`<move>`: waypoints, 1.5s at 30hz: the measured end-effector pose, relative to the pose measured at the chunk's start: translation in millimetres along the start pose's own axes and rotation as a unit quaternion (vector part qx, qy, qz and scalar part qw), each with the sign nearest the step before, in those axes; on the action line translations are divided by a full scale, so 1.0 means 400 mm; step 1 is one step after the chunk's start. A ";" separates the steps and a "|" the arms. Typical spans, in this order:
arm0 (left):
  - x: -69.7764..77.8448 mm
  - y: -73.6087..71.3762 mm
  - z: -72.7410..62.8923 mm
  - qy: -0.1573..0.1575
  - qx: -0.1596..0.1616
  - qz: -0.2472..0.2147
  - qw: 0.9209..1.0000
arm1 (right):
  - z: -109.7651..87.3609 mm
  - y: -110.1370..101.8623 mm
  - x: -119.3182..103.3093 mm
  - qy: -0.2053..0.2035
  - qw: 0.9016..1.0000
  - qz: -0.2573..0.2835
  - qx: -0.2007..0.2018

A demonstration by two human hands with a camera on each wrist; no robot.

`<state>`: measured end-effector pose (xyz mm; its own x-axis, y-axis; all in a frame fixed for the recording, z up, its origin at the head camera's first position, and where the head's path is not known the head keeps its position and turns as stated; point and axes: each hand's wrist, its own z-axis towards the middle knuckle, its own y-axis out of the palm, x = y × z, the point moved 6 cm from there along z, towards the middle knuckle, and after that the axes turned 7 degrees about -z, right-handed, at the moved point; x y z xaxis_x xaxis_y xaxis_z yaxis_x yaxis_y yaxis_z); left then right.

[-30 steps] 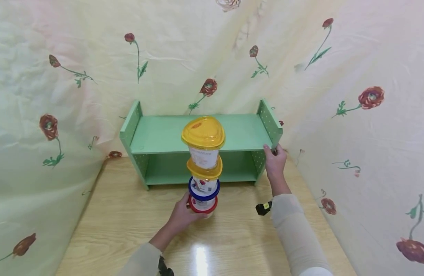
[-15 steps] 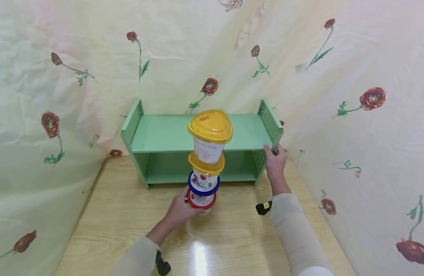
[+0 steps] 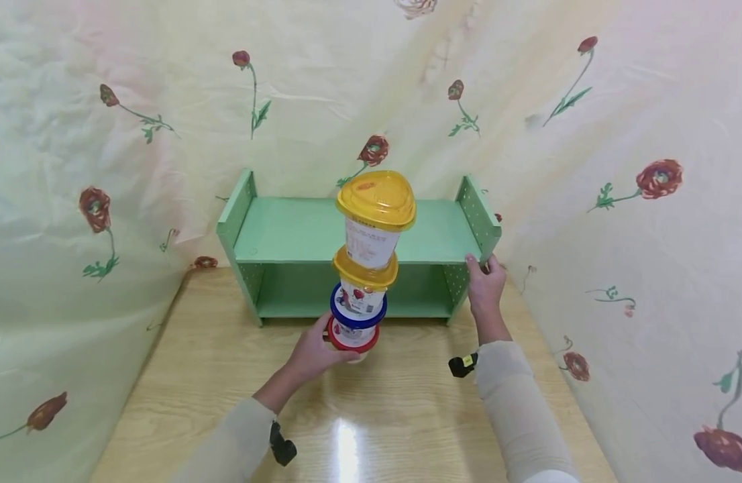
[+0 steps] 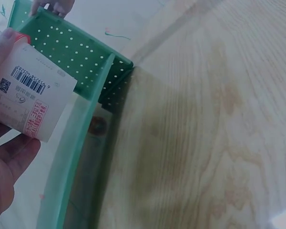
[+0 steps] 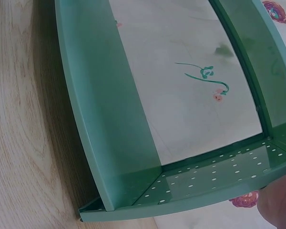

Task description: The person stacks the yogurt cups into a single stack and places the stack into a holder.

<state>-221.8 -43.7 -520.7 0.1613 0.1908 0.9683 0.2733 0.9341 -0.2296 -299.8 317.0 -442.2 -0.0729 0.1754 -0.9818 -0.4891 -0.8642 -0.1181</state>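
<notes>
My left hand [image 3: 310,352] grips the red-lidded tub [image 3: 353,335] at the bottom of a stack, in front of the green shelf [image 3: 286,231]. On it sit a blue-lidded tub [image 3: 360,300], a tub with a yellow lid [image 3: 365,274] and, on top, a larger yellow-lidded tub [image 3: 371,243]. Seen from the head, the stack leans a little right. The left wrist view shows fingers and thumb around the white tub wall [image 4: 33,90] with its barcode. At the shelf's front right corner, my right hand [image 3: 487,287] holds the perforated side panel [image 3: 481,218], thumb at the upper board's edge.
The shelf has an upper board and a lower board [image 3: 292,302] between two raised side panels. It stands on a wood-grain tabletop [image 3: 214,376] against a flower-printed cloth [image 3: 310,100], which also hangs at both sides. A bright reflection lies near the front.
My left hand has raised the tub stack and carried it toward the shelf, its top shifting right. The right hand keeps its hold on the panel. The head view has shifted slightly.
</notes>
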 end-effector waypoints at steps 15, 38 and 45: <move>0.039 -0.019 0.023 -0.003 0.011 0.005 1.000 | 0.004 -0.001 0.002 -0.015 1.000 0.006 0.000; 0.118 -0.060 0.075 0.039 0.026 0.031 0.998 | 0.010 0.002 0.009 -0.012 1.000 0.002 0.008; 0.140 -0.058 0.086 0.041 0.027 0.038 0.998 | 0.007 0.000 0.007 -0.016 1.000 0.000 0.013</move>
<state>-251.8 -44.5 -457.7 0.2566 0.2385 0.9366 0.2055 0.9334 -0.2940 -302.5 318.9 -444.5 -0.1000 0.1915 -0.9764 -0.5121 -0.8513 -0.1145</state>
